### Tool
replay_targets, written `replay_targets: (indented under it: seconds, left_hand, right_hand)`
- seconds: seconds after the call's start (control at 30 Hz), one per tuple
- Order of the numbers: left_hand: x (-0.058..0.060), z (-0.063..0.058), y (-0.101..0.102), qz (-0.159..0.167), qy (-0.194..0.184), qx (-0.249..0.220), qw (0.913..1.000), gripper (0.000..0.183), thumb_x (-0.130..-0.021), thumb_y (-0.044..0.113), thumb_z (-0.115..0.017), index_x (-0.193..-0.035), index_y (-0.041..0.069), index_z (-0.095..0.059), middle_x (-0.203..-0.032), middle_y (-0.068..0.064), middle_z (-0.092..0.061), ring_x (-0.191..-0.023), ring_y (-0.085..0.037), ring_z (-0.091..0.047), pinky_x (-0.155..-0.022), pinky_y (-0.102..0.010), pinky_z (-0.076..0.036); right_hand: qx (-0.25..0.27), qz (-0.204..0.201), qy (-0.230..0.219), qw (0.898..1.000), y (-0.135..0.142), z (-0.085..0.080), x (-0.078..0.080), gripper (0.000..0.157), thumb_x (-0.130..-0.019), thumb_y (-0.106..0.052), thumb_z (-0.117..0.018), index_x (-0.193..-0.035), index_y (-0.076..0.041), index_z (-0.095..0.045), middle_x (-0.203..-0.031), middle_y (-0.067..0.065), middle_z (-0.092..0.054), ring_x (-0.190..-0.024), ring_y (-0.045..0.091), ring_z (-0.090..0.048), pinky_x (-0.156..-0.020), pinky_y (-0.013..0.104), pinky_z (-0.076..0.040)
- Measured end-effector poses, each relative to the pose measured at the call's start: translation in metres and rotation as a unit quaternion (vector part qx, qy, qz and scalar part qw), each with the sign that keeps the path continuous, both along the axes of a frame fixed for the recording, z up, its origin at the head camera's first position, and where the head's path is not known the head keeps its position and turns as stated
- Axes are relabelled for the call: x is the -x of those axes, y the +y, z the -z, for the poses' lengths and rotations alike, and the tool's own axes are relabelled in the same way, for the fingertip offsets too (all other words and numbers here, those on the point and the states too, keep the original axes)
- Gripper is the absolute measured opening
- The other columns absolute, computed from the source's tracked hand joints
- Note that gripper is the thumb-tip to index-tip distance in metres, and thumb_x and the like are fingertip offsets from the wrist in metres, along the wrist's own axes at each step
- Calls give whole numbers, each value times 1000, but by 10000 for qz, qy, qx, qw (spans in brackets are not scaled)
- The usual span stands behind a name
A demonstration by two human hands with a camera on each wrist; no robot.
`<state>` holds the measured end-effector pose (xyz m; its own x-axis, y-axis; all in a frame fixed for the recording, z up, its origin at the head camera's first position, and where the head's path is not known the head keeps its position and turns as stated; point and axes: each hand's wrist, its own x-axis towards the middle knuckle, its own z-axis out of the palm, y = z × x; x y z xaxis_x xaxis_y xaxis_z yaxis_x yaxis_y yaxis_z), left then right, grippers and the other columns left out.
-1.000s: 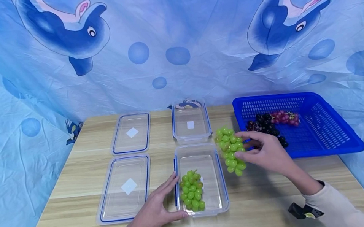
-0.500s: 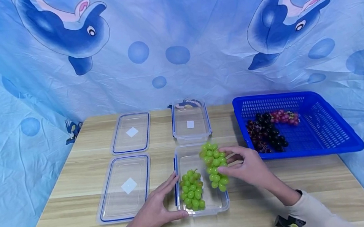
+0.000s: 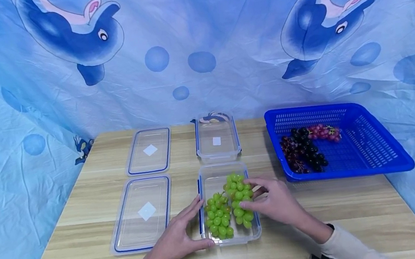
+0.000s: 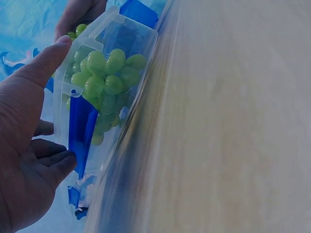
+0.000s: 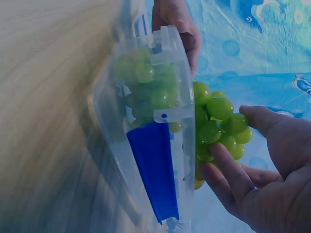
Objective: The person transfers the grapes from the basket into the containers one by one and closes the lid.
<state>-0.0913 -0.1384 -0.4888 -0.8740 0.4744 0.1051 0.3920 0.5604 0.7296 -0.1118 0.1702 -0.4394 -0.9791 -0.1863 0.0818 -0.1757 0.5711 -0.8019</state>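
Note:
My right hand grips a bunch of green grapes between thumb and fingers, over the right half of a clear plastic food container. In the right wrist view this bunch stands above the container's rim, beside a hanging blue latch. Another green bunch lies inside the container on the left. My left hand rests against the container's front left corner, thumb at the front rim and fingers along the left side. The left wrist view shows those fingertips at a blue latch.
A smaller clear container stands behind. Two clear lids with blue seals, a larger lid and a smaller lid, lie on the left. The blue basket at right holds dark grapes and red grapes.
My right hand has carried its green grapes leftward from beside the blue basket and down over the container's right half. The left hand has stayed at the container's corner.

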Motion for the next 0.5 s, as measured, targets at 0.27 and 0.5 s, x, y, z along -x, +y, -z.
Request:
replay_targets:
  seconds: [0.27,0.5]
  left_hand:
    - [0,-1,-1,-9,-44,1,10000,110,-69,53,-90,-158,13,-38,-167,-6,-29,-148,-36,-36,-118,-58,-33]
    - [0,-2,-1,6,-53,-14,10000,110,-69,52,-91,-158,12,-38,-167,-6,-28,-148,-36,-36,-118,-58,-32]
  right_hand:
    - [-241,-244,-28,9994,-5,2,-6,64,-75,-51,-88,-126,-16,-71,-123,10,-71,-83,11,-72,-65,18,-60]
    - [-731,-472,241,9959,-11,0,-10,63,-75,-49,-89,-124,-13,-73,-104,2,-74,-74,10,-69,-61,17,-56]
